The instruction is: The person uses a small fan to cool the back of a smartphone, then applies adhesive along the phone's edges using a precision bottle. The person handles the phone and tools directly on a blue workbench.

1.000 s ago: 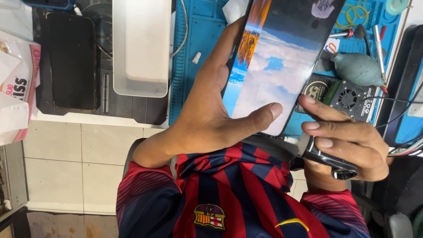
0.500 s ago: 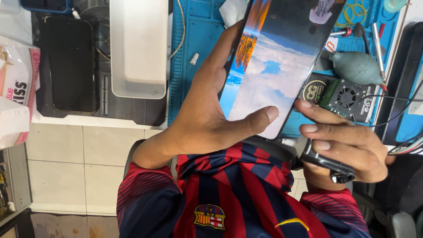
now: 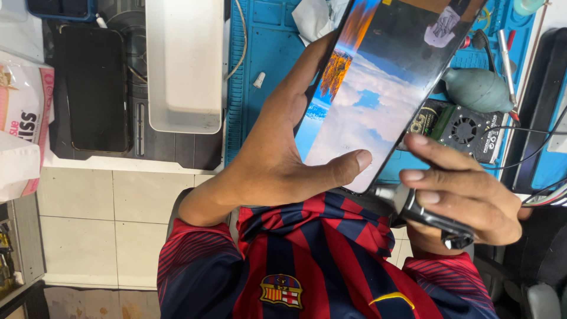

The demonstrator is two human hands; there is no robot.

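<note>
A smartphone (image 3: 378, 100) with a lit sky wallpaper is held tilted above the blue tabletop mat (image 3: 266, 82) — the left hand (image 3: 277, 159) is clamped on its edge, thumb across the screen. A small black tool (image 3: 431, 218) is gripped in the right hand (image 3: 466, 195) just beside the phone's lower corner — a teal dust blower (image 3: 478, 88) lies behind

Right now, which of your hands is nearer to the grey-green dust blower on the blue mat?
Right. The right hand, gripping a black tool, sits just body-side of the dust blower; the left hand holds the phone, across it from the blower.
</note>
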